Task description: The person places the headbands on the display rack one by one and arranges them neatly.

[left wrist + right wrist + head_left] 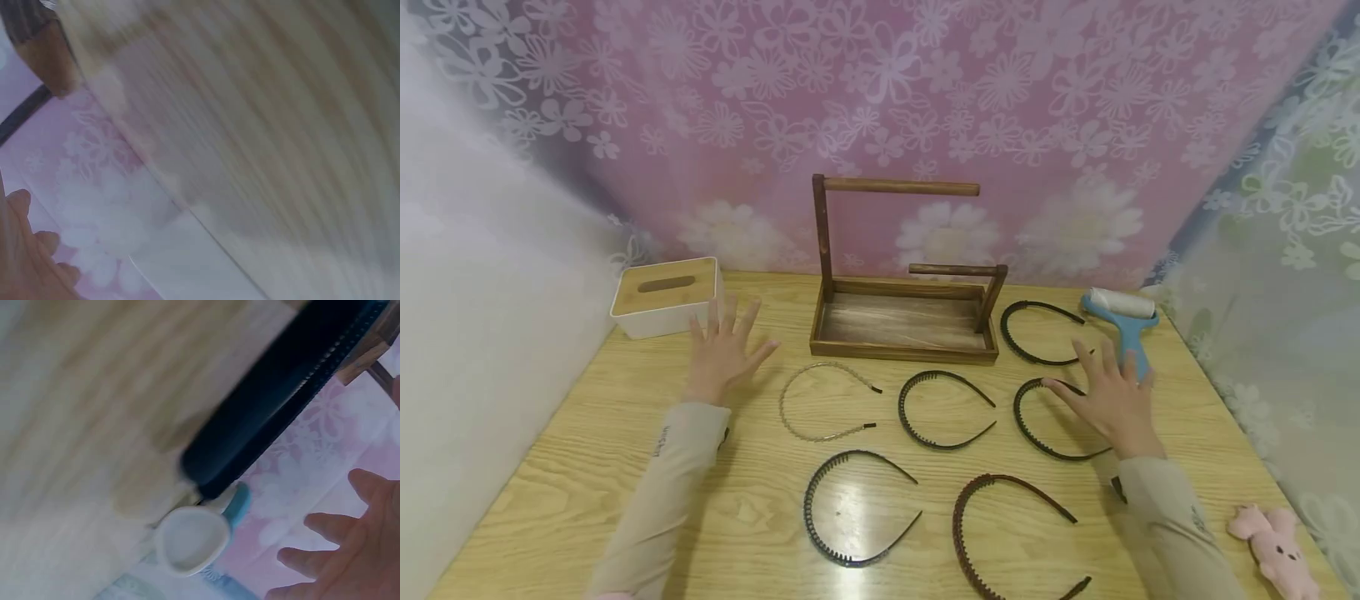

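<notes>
With fingers spread, my left hand point(722, 354) hovers over the table just in front of a white tissue box point(666, 298) with a wooden lid. My right hand point(1116, 400), also spread, is above a black headband point(1026, 425) and near a blue-handled lint roller point(1127, 321). Neither holds anything. More headbands lie between and around the hands: a pale beaded one point(782, 400), a black one point(904, 408), a dark toothed one point(811, 508), a brown-red one point(958, 533) and a black one point(1006, 329) farther back. In the right wrist view a black headband point(269, 406) looms close.
At the back of the table point(580, 467) stands a dark wooden tray rack point(902, 354) with two horizontal bars at different heights. A pink plush toy point(1277, 550) lies at the right front edge. Flowered curtains point(880, 108) close off the back and sides.
</notes>
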A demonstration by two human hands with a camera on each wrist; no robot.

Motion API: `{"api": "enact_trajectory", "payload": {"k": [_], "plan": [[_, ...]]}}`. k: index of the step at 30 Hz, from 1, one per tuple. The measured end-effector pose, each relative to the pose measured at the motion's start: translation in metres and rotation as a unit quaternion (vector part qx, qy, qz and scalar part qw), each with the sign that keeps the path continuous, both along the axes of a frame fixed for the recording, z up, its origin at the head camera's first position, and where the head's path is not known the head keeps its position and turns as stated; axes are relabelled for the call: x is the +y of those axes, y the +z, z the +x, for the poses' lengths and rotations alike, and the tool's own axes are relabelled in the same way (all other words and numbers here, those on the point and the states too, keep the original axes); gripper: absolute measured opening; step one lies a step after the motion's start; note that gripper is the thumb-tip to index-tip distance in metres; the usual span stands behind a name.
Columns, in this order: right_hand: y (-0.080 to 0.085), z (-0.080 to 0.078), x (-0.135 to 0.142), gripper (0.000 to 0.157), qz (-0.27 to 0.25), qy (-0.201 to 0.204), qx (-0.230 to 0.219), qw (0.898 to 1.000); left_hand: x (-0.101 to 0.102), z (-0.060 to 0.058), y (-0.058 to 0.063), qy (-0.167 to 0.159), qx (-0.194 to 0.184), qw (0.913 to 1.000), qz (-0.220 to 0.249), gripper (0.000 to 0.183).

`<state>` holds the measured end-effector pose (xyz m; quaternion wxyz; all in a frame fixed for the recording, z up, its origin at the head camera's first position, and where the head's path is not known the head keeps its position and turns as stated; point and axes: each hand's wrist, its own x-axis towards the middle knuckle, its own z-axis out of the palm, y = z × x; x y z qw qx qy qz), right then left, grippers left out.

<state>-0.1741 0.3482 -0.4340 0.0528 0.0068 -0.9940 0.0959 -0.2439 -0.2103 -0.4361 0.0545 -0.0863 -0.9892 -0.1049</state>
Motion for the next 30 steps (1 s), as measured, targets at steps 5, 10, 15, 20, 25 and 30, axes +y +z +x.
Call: {"api": "enact_trajectory", "payload": {"k": [5, 10, 15, 20, 25, 30], "plan": [[0.009, -0.006, -0.012, 0.087, -0.002, 0.005, -0.007, 1.0, 0.016, -0.006, -0.002, -0.021, -0.075, 0.9846, 0.157, 0.079], [0.018, -0.016, -0.023, 0.081, -0.003, 0.023, -0.028, 0.999, 0.024, -0.01, -0.006, -0.038, -0.17, 0.9332, 0.314, 0.073], [0.021, -0.029, -0.025, 0.076, -0.02, 0.047, -0.042, 0.998, 0.034, -0.01, -0.014, -0.066, -0.222, 0.8735, 0.428, 0.063], [0.017, -0.045, -0.028, 0.069, -0.073, 0.059, -0.092, 0.991, 0.045, -0.009, -0.024, -0.078, -0.204, 0.8385, 0.499, 0.058], [0.014, -0.056, -0.032, 0.06, -0.069, 0.09, -0.112, 0.987, 0.056, -0.007, -0.034, -0.043, -0.176, 0.8171, 0.547, 0.051], [0.021, -0.06, -0.037, 0.058, -0.059, 0.09, -0.122, 0.987, 0.067, -0.007, -0.039, -0.023, -0.146, 0.8115, 0.565, 0.045]]}}
